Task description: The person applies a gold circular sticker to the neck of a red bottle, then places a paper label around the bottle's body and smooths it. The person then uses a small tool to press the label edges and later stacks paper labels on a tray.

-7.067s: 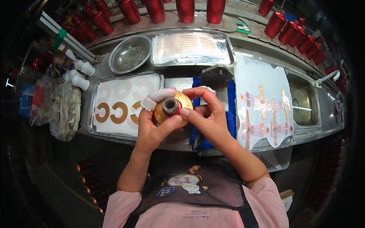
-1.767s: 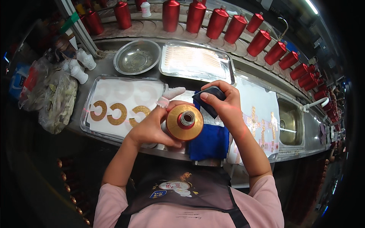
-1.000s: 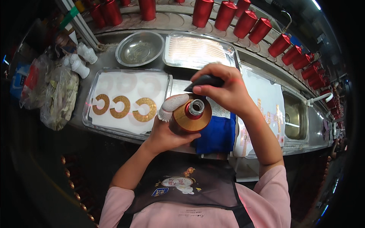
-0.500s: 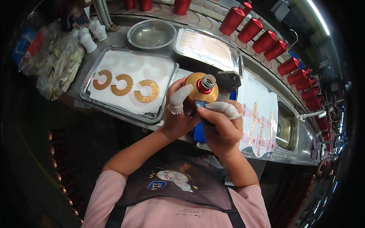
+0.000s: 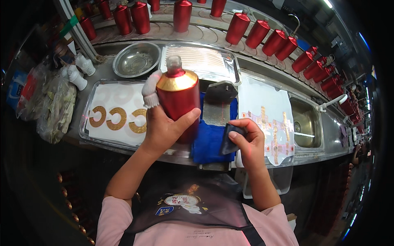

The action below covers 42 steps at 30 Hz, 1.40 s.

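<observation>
My left hand (image 5: 162,130), with a white cloth cover on a finger, is wrapped round a red bottle (image 5: 177,100) with a gold shoulder and a clear neck. The bottle stands nearly upright in the air. A dark flat scraper-like piece (image 5: 230,140) is pinched in my right hand (image 5: 251,143), apart from the bottle. Between the hands lies a blue cloth (image 5: 208,139) on a metal stand (image 5: 217,115) with a dark upright plate (image 5: 221,92). Left of the bottle, several gold C-shaped labels (image 5: 116,119) lie on white sheets in a tray (image 5: 83,125); my left arm covers part of it.
Behind stand a steel bowl (image 5: 137,60) and a tray of pale strips (image 5: 201,57). Several red bottles (image 5: 182,17) line a conveyor (image 5: 164,36) at the back. To the right are a white sheet with gold-and-pink labels (image 5: 262,96) and a sink (image 5: 307,123). Plastic bags (image 5: 55,110) sit far left.
The bottle has swung from tilted toward me to nearly upright and moved left. My right hand has come away from its gold shoulder, lower and to the right, exposing the stand and blue cloth.
</observation>
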Tool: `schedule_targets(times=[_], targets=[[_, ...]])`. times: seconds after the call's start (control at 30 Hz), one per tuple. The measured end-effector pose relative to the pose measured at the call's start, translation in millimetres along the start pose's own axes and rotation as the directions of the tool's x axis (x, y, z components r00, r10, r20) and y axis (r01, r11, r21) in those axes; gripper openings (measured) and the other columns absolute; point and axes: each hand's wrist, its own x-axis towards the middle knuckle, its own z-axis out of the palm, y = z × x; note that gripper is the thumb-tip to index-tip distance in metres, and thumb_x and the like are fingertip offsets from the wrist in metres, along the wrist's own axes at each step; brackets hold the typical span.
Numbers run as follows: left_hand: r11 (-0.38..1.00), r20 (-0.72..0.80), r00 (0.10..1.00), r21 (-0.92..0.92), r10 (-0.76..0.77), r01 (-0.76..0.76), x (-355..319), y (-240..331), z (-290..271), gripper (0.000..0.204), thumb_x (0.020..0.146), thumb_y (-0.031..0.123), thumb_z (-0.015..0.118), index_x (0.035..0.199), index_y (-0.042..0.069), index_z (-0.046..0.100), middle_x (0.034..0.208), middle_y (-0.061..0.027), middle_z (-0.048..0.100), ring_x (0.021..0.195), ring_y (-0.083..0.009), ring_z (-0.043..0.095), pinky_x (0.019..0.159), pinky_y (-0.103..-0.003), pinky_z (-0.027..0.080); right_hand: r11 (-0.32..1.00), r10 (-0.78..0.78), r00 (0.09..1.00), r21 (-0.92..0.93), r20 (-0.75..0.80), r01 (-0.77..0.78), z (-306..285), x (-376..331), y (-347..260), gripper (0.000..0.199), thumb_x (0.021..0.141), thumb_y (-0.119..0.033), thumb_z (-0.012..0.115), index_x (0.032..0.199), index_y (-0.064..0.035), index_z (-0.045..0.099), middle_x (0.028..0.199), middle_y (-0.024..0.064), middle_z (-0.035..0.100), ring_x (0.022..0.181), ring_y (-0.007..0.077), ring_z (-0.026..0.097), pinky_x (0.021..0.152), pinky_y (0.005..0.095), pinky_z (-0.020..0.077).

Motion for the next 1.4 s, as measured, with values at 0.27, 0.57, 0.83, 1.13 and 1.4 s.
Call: schedule_targets(times=[0.27,0.57,0.83,1.13,1.4], targets=[[0.817,0.409,0.793,-0.166,-0.452,0.552,9.7,-1.0,74.6,0.086,0.082,0.025,0.081,0.142,0.004,0.022,0.131,-0.0153,0.050,0.118,-0.0220,0.055,0.101,-0.037,0.047,0.973,0.101,0.989,-0.217,0.106,-0.076,-46.9,-26.8,38.2,0.069,0.084,-0.011,0.078,0.145,-0.0005,0.047,0.083,0.0006,0.061,0.066,0.0022,0.053,0.057,0.0161,0.0400],[0.811,0.443,0.752,-0.088,-0.488,0.579,2.8,-9.8,87.7,0.090,0.082,0.029,0.081,0.144,0.002,0.021,0.125,-0.0158,0.056,0.114,-0.0212,0.059,0.098,-0.035,0.050,0.963,0.137,0.986,-0.246,0.096,-0.110,-61.2,-26.4,48.2,0.068,0.087,-0.013,0.077,0.146,0.0003,0.048,0.083,0.0001,0.059,0.063,0.0020,0.050,0.056,0.0172,0.0401],[0.787,0.446,0.726,-0.075,-0.523,0.613,8.5,-22.5,89.7,0.097,0.081,0.033,0.082,0.148,0.004,0.018,0.137,-0.0203,0.044,0.126,-0.0259,0.050,0.106,-0.038,0.043,0.948,0.189,0.981,-0.268,0.039,-0.172,-62.2,-15.6,58.4,0.062,0.088,-0.012,0.075,0.142,0.0044,0.050,0.121,0.0083,0.061,0.086,0.0072,0.061,0.072,0.0198,0.0506],[0.719,-0.322,0.939,0.624,-0.118,0.304,112.2,-91.0,-15.6,0.065,0.074,0.036,0.085,0.119,-0.002,0.059,0.104,-0.0161,0.068,0.088,-0.0301,0.067,0.080,-0.041,0.054,0.967,0.125,0.982,-0.205,-0.139,-0.152,-73.0,-10.7,50.5,0.048,0.091,-0.006,0.067,0.137,-0.0003,0.057,0.088,-0.0007,0.059,0.070,0.0021,0.051,0.065,0.0160,0.0422],[0.464,-0.391,0.857,0.724,-0.336,0.511,152.4,-139.8,-19.6,0.066,0.073,0.031,0.083,0.122,-0.004,0.056,0.115,-0.0238,0.068,0.106,-0.0391,0.067,0.089,-0.046,0.055,0.980,0.131,0.986,-0.137,-0.100,-0.144,-69.0,-8.8,49.8,0.048,0.090,-0.003,0.067,0.137,0.0003,0.057,0.092,0.0008,0.061,0.072,0.0030,0.055,0.066,0.0163,0.0444]])
